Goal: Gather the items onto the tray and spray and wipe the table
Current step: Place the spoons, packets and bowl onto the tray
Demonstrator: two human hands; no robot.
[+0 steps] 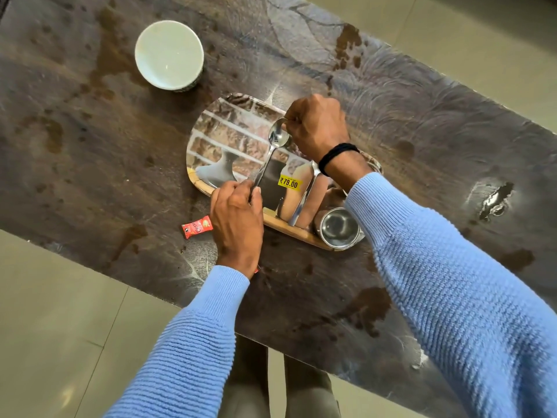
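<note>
At table centre: tray, mirror-bright, lying flat on the table, with a yellow price sticker on its surface.
Spoon: spoon held over the tray between both hands, bowl at the far end, handle running toward the near left.
Left hand: left hand at the tray's near edge, fingers curled round the end of the spoon's handle.
Right hand: right hand over the tray's far right part, fingertips pinching the tip of the spoon's bowl; a black wristband circles the wrist.
Steel cup: steel cup upright at the tray's near right corner, beneath the right forearm.
White bowl: white bowl on the table at far left, off the tray and well apart from it.
Red sachet: red sachet flat on the table, just left of the left hand, beside the tray's near edge.
Table surface: dark and marbled, marked with brown stains; a glossy wet patch lies at right.
Sleeves: light blue ribbed sleeves on both arms.
</note>
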